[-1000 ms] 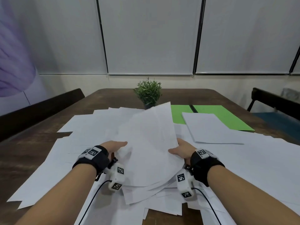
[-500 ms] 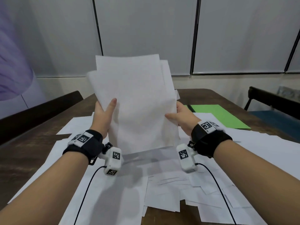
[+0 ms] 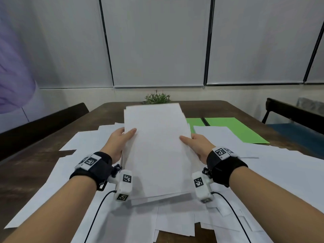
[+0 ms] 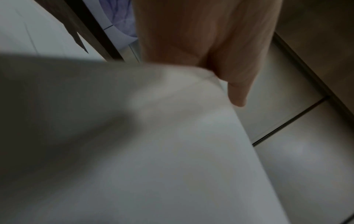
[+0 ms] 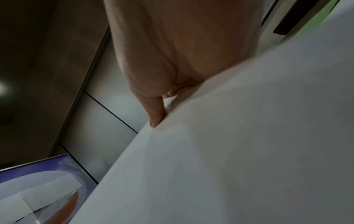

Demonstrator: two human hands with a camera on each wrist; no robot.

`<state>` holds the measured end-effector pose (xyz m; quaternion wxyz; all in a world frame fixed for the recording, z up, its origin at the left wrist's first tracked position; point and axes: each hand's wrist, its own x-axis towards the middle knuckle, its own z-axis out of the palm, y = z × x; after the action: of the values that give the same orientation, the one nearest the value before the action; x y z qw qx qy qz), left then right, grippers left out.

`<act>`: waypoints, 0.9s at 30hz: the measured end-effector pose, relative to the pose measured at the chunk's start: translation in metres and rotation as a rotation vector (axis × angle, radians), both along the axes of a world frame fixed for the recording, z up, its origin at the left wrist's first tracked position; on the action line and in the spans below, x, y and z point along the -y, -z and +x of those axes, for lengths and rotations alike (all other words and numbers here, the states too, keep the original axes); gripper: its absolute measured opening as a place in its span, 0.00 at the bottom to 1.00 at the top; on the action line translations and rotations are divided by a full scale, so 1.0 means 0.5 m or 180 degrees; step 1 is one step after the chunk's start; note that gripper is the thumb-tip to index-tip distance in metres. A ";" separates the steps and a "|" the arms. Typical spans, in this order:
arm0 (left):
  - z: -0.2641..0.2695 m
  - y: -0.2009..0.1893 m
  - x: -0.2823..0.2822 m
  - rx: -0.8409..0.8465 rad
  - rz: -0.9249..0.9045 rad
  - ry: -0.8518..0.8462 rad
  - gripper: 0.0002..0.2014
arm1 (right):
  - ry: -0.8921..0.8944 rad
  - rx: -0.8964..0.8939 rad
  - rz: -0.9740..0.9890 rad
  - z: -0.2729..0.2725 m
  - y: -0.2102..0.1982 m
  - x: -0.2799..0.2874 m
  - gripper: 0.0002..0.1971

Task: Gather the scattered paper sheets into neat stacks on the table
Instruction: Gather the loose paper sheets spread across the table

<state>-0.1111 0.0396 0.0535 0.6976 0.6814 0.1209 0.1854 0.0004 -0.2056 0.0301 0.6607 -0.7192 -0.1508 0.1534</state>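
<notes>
Left forearm reaching forward from the lower left, a black wrist strap (image 3: 93,165) with a white camera block under it. Left hand (image 3: 119,142) raised above the table (image 3: 31,176), set against the left long edge of a stack of paper (image 3: 156,151). Stack tilted, near edge low over the loose sheets (image 3: 52,181), far edge lifted toward the small plant (image 3: 157,98), whose lower part is hidden behind it. Right hand (image 3: 198,145) mirrored on the right long edge, forearm coming in from the lower right with its own black strap.

Spread under and around both arms: loose sheets overlapping across the wooden table, bare wood showing at the left and at the near edge. Past the right hand, a green folder (image 3: 233,128) partly covered by one white sheet. Dark chairs at either side, pale blinds behind.

Left thumb (image 3: 130,133) laid flat on top of the stack, the other fingers tucked beneath and out of sight; in the left wrist view, one finger (image 4: 237,91) straight along the edge of the paper. Right thumb (image 3: 185,139) likewise on top, fingers under; in the right wrist view, a fingertip (image 5: 156,119) pressed into the paper. Both hands pinching the stack between thumb and fingers.
</notes>
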 end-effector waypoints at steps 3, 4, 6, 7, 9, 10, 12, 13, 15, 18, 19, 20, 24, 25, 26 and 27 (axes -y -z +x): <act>0.009 0.009 -0.021 -0.0430 -0.0157 -0.0067 0.47 | -0.0103 0.0029 -0.0290 -0.001 0.004 -0.004 0.16; 0.011 0.014 -0.025 -0.0462 -0.0135 -0.0058 0.45 | -0.0151 0.0010 -0.0323 -0.003 0.005 -0.006 0.15; 0.003 0.009 -0.011 -0.0259 0.0048 -0.0067 0.23 | -0.0248 -0.0038 -0.0310 -0.005 0.007 -0.009 0.14; 0.003 0.007 -0.008 -0.0163 0.0191 -0.0088 0.16 | -0.0275 -0.0053 -0.0277 -0.004 0.009 -0.011 0.15; -0.003 -0.002 -0.001 0.0094 0.0303 -0.0054 0.16 | -0.0299 -0.0043 -0.0130 -0.005 0.008 -0.012 0.15; -0.003 -0.009 0.000 0.0196 0.0327 -0.0054 0.18 | -0.0250 -0.0023 -0.0066 -0.005 0.005 -0.011 0.14; -0.004 -0.023 -0.003 0.0325 0.0370 -0.0076 0.19 | -0.0051 0.0037 -0.0040 -0.006 -0.008 -0.008 0.17; -0.006 -0.032 -0.002 0.0410 0.0395 -0.0042 0.19 | 0.0034 0.0078 -0.0061 0.000 -0.013 -0.006 0.19; -0.015 -0.054 0.003 0.0656 0.0555 0.0118 0.20 | 0.0063 0.0204 -0.0008 0.008 -0.022 -0.007 0.19; -0.020 -0.083 0.015 0.0924 0.0786 0.0262 0.22 | 0.0070 0.0440 0.0462 0.010 -0.038 -0.011 0.15; -0.019 -0.089 0.021 0.0998 0.0775 0.0183 0.21 | 0.0099 0.0546 0.0561 0.011 -0.043 -0.012 0.16; -0.017 -0.093 0.027 0.1082 0.0728 0.0037 0.21 | 0.0104 0.0654 0.0622 0.009 -0.050 -0.014 0.16; -0.005 -0.090 0.037 0.1258 0.0546 -0.0422 0.21 | 0.0173 0.0847 0.0594 0.002 -0.064 -0.022 0.16; -0.004 -0.086 0.039 0.1271 0.0556 -0.0427 0.22 | 0.0193 0.0850 0.0621 -0.001 -0.063 -0.023 0.16; -0.005 -0.085 0.043 0.1324 0.0604 -0.0446 0.22 | 0.0219 0.0859 0.0656 -0.004 -0.065 -0.024 0.17; -0.005 -0.085 0.047 0.1401 0.0675 -0.0468 0.21 | 0.0230 0.0874 0.0709 -0.009 -0.069 -0.026 0.17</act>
<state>-0.1136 0.0162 0.0959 0.6164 0.6834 -0.0048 0.3912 -0.0040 -0.1924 0.0643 0.7145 -0.6607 -0.2298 0.0123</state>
